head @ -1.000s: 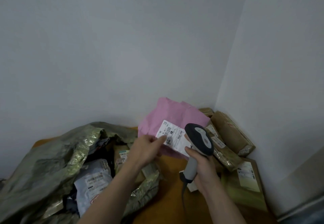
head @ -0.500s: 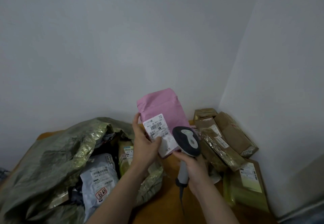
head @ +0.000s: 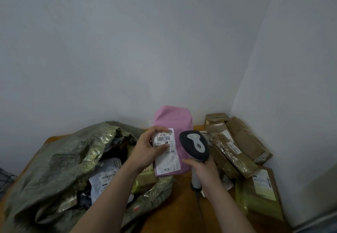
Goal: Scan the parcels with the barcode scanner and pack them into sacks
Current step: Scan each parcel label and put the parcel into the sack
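My left hand (head: 147, 148) grips a pink parcel (head: 175, 121) upright by its left edge, thumb lying across the white barcode label (head: 168, 157). My right hand (head: 202, 169) holds the grey handle of a black barcode scanner (head: 195, 145), whose head sits just right of the label. Below left lies an open olive-green sack (head: 60, 161) with several parcels inside, among them a grey mailer (head: 105, 178).
Several brown cardboard parcels (head: 235, 141) are stacked in the right corner against the wall. A greenish boxed parcel (head: 259, 192) lies in front of them. All rest on an orange-brown table (head: 182, 209). The scanner cable hangs toward me.
The pink parcel has turned upright and moved left, closer to me, its label now square to the camera. The scanner has stayed beside it. The view has shifted slightly.
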Tool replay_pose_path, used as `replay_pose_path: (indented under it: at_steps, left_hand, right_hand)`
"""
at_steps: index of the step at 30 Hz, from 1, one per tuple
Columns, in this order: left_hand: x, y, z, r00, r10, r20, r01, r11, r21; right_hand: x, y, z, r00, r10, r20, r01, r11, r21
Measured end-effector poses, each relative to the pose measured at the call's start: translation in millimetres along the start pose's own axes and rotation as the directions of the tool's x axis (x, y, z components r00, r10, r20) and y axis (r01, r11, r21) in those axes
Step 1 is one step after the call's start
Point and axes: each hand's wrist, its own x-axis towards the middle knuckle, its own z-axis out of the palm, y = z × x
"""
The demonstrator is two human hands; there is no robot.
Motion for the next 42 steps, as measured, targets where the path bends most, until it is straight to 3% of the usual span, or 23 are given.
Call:
replay_pose_path:
  at_steps: [3, 8, 10, 13, 17, 37, 42]
  left_hand:
    - [1.9, -0.3, -1.9, 0.999, 0.003, 0.038, -0.006, 0.997, 0.078]
    - [13.6, -12.1, -10.5, 0.995, 0.087, -0.053, -0.062, 0.931, 0.36]
    - [14.8, -14.1, -16.0, 0.994, 0.094, -0.055, -0.064, 0.91, 0.409]
    - [16.7, -15.9, -22.8, 0.993, 0.113, -0.044, -0.085, 0.907, 0.412]
    - [18.7, -18.1, -26.8, 0.992, 0.123, -0.035, -0.098, 0.903, 0.418]
    - [17.1, -23.9, -31.4, 0.988, 0.141, -0.057, -0.104, 0.899, 0.425]
    - [5.8, -32.8, -52.3, 0.982, 0.041, -0.182, 0.033, 0.922, 0.385]
  right_hand:
    - [-1.6, -3.2, 0.6, 1.0, 0.013, 0.028, -0.012, 1.0, -0.025]
    - [-5.2, -5.7, 8.2, 0.999, 0.003, 0.032, 0.002, 0.989, -0.149]
    - [-6.2, -4.2, 8.8, 0.993, 0.025, 0.113, -0.012, 0.994, -0.113]
    - [-13.1, -4.5, 14.1, 0.961, 0.067, 0.27, -0.053, 0.997, -0.061]
    - [-16.1, -5.1, 22.9, 0.938, 0.11, 0.328, -0.114, 0.993, -0.006]
    - [-12.0, 0.1, 26.3, 0.924, 0.1, 0.369, -0.114, 0.993, 0.017]
    - [-8.6, 7.9, 34.2, 0.943, 0.112, 0.312, -0.115, 0.993, -0.008]
